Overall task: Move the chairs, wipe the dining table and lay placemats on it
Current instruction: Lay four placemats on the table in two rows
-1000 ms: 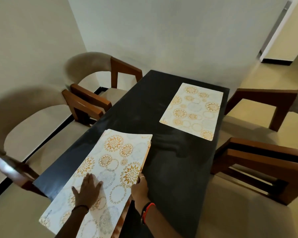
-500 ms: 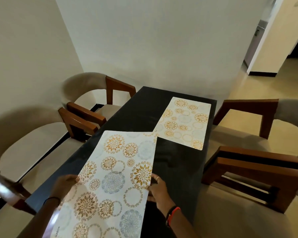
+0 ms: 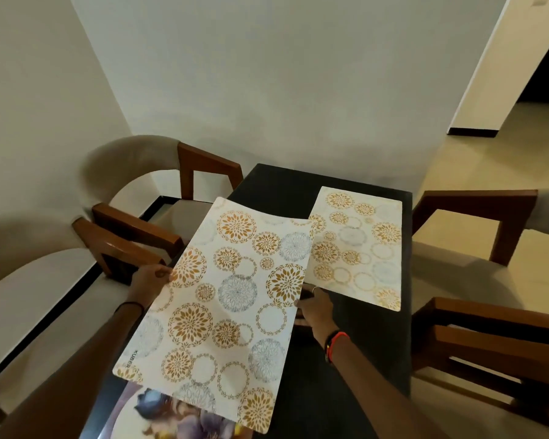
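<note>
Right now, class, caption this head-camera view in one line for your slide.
Left hand and right hand hold a floral placemat over the dark table, a second placemat already laid beyond.

The smooth, floral-printed cream plastic placemat [image 3: 232, 299] looks semi-matt; the black dining table [image 3: 355, 343] is matt, and the brown wooden chair arms [image 3: 133, 229] are glossy.

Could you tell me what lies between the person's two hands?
In the head view, the near placemat spans the gap, gripped by left hand and right hand.
</note>
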